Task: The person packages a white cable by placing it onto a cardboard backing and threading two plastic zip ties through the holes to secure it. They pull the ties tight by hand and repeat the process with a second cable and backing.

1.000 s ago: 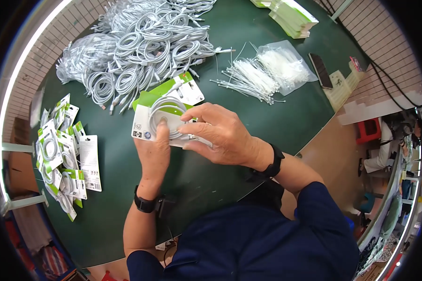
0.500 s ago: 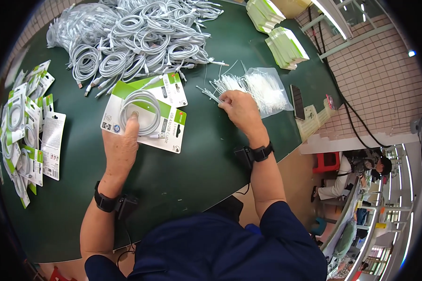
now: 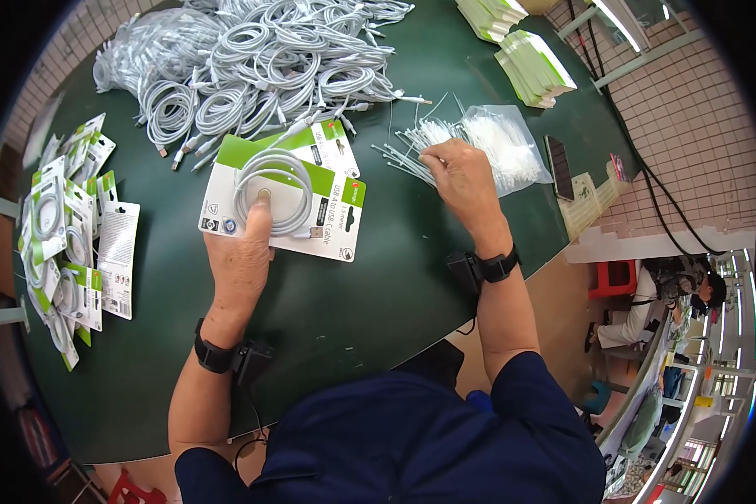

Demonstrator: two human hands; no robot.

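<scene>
My left hand (image 3: 242,260) is closed on a white-and-green packaging card (image 3: 338,245), its thumb pressing inside a coiled grey charging cable (image 3: 304,198) that lies on the card. Under it, a second similar card (image 3: 342,157) sticks out at the upper right. My right hand (image 3: 466,181) is at the loose white cable ties (image 3: 407,161), its thumb and forefinger pinched together among them. A tie seems to be in the pinch, though the fingers cover most of it. Beside that hand lies a clear bag of cable ties (image 3: 506,144).
A large heap of coiled grey cables (image 3: 269,63) fills the far side of the green table (image 3: 344,311). Packed cable cards (image 3: 63,244) pile up at the left. Stacked cards (image 3: 533,71) stand far right, near a phone (image 3: 559,168). Another person (image 3: 659,294) sits beyond.
The whole view has shifted, so the table appears farther right. My right fingertips have drawn closer together at the ties, which are spread a little more. My left hand keeps its hold.
</scene>
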